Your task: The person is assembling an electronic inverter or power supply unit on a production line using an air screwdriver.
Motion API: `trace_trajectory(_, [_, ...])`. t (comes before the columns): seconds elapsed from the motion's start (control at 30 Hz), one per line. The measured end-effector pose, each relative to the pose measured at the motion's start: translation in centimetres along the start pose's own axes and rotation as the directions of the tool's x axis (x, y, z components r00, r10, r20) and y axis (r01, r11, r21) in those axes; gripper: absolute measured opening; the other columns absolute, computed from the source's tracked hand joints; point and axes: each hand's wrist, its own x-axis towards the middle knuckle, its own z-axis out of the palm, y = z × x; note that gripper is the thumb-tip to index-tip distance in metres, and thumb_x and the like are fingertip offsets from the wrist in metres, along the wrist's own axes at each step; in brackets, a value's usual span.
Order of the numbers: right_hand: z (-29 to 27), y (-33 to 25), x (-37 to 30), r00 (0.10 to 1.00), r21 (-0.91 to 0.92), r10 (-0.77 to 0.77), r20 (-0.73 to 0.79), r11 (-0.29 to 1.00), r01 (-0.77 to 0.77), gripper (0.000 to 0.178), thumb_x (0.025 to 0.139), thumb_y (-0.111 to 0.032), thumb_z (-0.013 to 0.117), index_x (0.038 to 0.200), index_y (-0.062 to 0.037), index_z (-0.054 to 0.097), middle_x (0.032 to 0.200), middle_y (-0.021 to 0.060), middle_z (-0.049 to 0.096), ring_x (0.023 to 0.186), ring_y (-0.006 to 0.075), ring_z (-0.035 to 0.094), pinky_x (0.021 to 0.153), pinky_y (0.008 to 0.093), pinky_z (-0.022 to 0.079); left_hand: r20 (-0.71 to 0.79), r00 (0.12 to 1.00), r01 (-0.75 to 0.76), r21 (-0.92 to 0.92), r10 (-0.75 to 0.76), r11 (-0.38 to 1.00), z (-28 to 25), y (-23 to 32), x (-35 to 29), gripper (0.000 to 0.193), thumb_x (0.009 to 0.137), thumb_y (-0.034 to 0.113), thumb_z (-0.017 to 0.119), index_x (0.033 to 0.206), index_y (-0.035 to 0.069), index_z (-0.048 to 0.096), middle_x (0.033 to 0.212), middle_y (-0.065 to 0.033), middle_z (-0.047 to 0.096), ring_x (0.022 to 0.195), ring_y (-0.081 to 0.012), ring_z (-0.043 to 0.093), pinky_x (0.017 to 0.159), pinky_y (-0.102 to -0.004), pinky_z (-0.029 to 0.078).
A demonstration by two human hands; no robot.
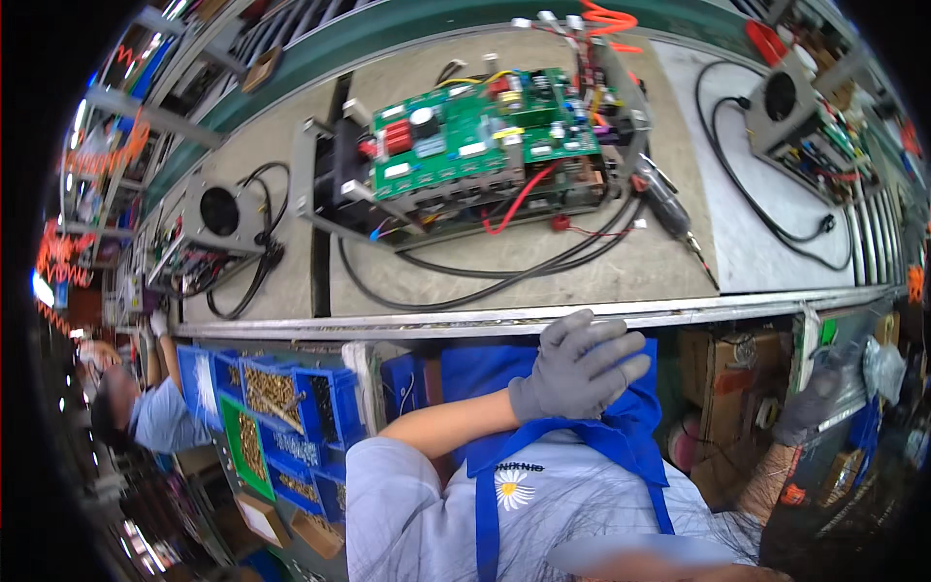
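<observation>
My left hand [584, 371], in a grey glove, is held in front of my blue apron [485, 383], just below the bench edge. Its fingers are stretched and slightly apart, with nothing seen in them. Out to the right, my gloved right hand [810, 405] is beside a metal ledge [846, 398]; blur hides its fingers. On the bench stands an open metal chassis with a green circuit board [456, 131], red wires and connectors. A power screwdriver [664, 197] lies at its right side, bit toward the bench edge. A black cable [465, 281] loops in front.
Similar units with fans stand at the left [218, 209] and right [781, 102]. Blue bins [325, 407] and a green bin [233, 412] of screws are at lower left. A co-worker [160, 407] is at far left. Orange coiled hose [611, 16] hangs above the board.
</observation>
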Motion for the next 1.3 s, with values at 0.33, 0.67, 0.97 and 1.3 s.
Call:
trace_trajectory(0.33, [21.5,-20.6,2.0,0.268,0.541,-0.78,0.566,0.596,0.594,0.029,0.081,-0.033,0.071,0.096,-0.0108,0.06,0.068,0.0042,0.059,0.061,0.0248,0.061,0.054,0.0381,0.044,0.47,0.79,0.266,0.317,-0.394,0.911,-7.1,-11.1,-3.6,0.037,0.083,0.035,0.066,0.114,0.015,0.062,0.091,-0.0061,0.066,0.09,-0.027,0.063,0.084,-0.0422,0.046])
trace_trajectory(0.67, [28.4,-24.3,1.9,0.146,0.519,-0.731,0.667,0.596,0.613,0.037,0.079,-0.032,0.071,0.106,-0.0111,0.056,0.086,0.0043,0.063,0.079,0.0237,0.067,0.058,0.0401,0.052,0.325,0.874,0.24,0.354,-0.36,0.904,-6.1,-17.3,-8.8,0.042,0.078,0.033,0.073,0.115,0.016,0.061,0.081,-0.006,0.065,0.079,-0.0261,0.063,0.072,-0.0409,0.045])
trace_trajectory(0.97, [29.6,-24.0,1.5,0.211,0.551,-0.853,0.476,0.477,0.685,0.031,0.078,-0.024,0.07,0.104,-0.0108,0.061,0.097,0.005,0.064,0.084,0.0237,0.067,0.057,0.0389,0.054,0.201,0.948,0.167,0.345,-0.246,0.924,-7.1,-16.8,-8.3,0.026,0.079,0.018,0.069,0.104,0.014,0.064,0.094,-0.0066,0.07,0.082,-0.0266,0.064,0.078,-0.0417,0.047])
trace_trajectory(1.3, [29.1,-24.8,0.2,0.244,0.645,-0.788,0.566,0.607,0.465,0.022,0.081,-0.022,0.069,0.101,-0.0135,0.065,0.099,0.0041,0.064,0.095,0.0262,0.061,0.078,0.0403,0.049,0.102,0.921,0.344,0.242,-0.377,0.907,-9.2,-17.0,-6.6,0.016,0.076,0.017,0.068,0.092,0.013,0.066,0.083,-0.0082,0.065,0.084,-0.0309,0.062,0.077,-0.0441,0.047])
